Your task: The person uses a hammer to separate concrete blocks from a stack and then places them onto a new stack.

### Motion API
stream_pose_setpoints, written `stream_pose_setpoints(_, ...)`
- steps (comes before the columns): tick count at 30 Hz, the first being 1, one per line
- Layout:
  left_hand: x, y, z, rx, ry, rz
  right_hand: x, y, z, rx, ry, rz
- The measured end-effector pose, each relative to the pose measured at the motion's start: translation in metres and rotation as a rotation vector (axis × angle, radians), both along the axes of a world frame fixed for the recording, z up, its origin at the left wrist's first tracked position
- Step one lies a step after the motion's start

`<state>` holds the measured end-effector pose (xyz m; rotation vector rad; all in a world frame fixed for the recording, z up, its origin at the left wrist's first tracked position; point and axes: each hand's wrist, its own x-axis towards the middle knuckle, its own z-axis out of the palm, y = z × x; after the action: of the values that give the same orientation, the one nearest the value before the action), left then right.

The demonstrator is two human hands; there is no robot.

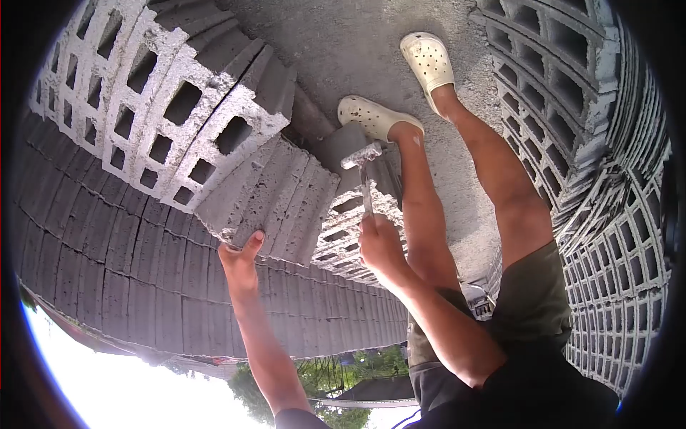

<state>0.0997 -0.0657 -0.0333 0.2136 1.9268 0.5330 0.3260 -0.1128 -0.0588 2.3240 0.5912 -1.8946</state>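
My left hand (243,263) grips the lower edge of a grey hollow concrete block (268,196), its thumb on the near face and its other fingers mostly hidden. The block leans at the end of a row of similar blocks (182,121), whose square holes face outward. My right hand (382,247) is closed around the handle of a hammer (362,157). The hammer's head looks crusted with cement and points away from me, just right of the block. More hollow blocks (346,229) show behind the hammer and my right hand.
Stacked blocks form a long wall (128,250) at the left. Another tall stack (614,264) rises close on the right. My feet, in pale clogs (427,58), stand on the rough concrete ground (343,43) between the stacks. Trees (364,368) appear at the bottom.
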Motion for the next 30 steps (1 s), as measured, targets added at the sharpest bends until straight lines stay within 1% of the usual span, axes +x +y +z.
stream_pose_setpoints(2,-0.009,-0.002,0.001,-0.081,0.018,-0.114,0.036,0.074,0.033,0.127,-0.071,-0.04)
stream_pose_setpoints(3,-0.01,-0.002,0.001,-0.077,0.016,-0.117,0.049,0.06,0.009,0.144,-0.091,-0.115)
stream_pose_setpoints(4,-0.01,-0.003,0.001,-0.073,0.049,-0.121,0.063,0.102,0.017,0.16,-0.164,-0.135)
stream_pose_setpoints(5,-0.008,-0.004,-0.001,-0.069,0.079,-0.121,0.074,0.126,0.009,0.38,-0.168,-0.258)
stream_pose_setpoints(6,-0.01,-0.008,-0.003,-0.07,0.073,-0.118,0.085,0.149,0.006,0.522,-0.176,-0.318)
stream_pose_setpoints(7,-0.016,-0.014,-0.006,-0.102,0.046,-0.096,0.088,0.172,0.014,0.592,-0.233,-0.325)
stream_pose_setpoints(8,-0.02,-0.016,-0.006,-0.131,0.024,-0.075,0.091,0.186,0.021,0.623,-0.233,-0.39)
stream_pose_setpoints(10,-0.008,-0.004,0.0,-0.084,0.02,-0.072,0.082,0.188,0.026,0.692,-0.221,-0.512)
stream_pose_setpoints(12,-0.004,0.001,0.002,-0.043,0.017,-0.069,0.039,0.144,0.011,0.676,-0.21,-0.605)
stream_pose_setpoints(13,-0.007,-0.001,0.001,-0.05,0.001,-0.086,0.006,0.104,0.0,0.581,-0.168,-0.527)
stream_pose_setpoints(14,-0.01,-0.004,0.0,-0.058,-0.016,-0.104,-0.023,0.065,-0.004,0.367,-0.217,-0.088)
stream_pose_setpoints(15,-0.014,-0.008,-0.002,-0.061,-0.013,-0.102,-0.031,0.043,-0.008,0.049,0.131,0.112)
stream_pose_setpoints(17,-0.011,-0.003,0.002,-0.046,-0.018,-0.105,-0.04,0.04,-0.019,0.041,0.095,0.082)
stream_pose_setpoints(18,-0.008,-0.003,-0.001,-0.028,-0.01,-0.073,-0.031,0.055,-0.016,0.035,0.07,0.095)
stream_pose_setpoints(20,-0.014,-0.007,-0.001,-0.079,-0.022,-0.088,-0.001,0.078,-0.004,0.116,-0.024,0.015)
stream_pose_setpoints(22,-0.011,-0.005,0.001,-0.086,-0.028,-0.094,0.033,0.124,0.024,0.452,-0.196,0.186)
stream_pose_setpoints(23,-0.006,0.0,0.001,-0.059,-0.021,-0.089,0.033,0.129,0.021,0.474,-0.197,0.186)
stream_pose_setpoints(25,-0.005,0.001,0.002,-0.047,-0.007,-0.082,0.028,0.129,0.019,0.482,-0.263,-0.253)
stream_pose_setpoints(26,-0.008,-0.003,0.001,-0.086,0.03,-0.106,0.018,0.115,0.019,0.483,-0.226,-0.254)
stream_pose_setpoints(27,-0.007,-0.003,-0.002,-0.121,0.062,-0.132,-0.002,0.078,0.007,0.337,-0.123,-0.299)
stream_pose_setpoints(28,-0.002,0.004,0.001,-0.129,0.051,-0.147,-0.012,0.056,0.006,0.166,-0.031,-0.037)
stream_pose_setpoints(29,-0.003,0.003,-0.001,-0.166,0.056,-0.169,-0.024,0.03,0.003,0.102,0.079,0.199)
stream_pose_setpoints(30,-0.006,0.002,-0.003,-0.202,0.061,-0.188,-0.037,0.022,0.003,0.097,0.059,0.122)
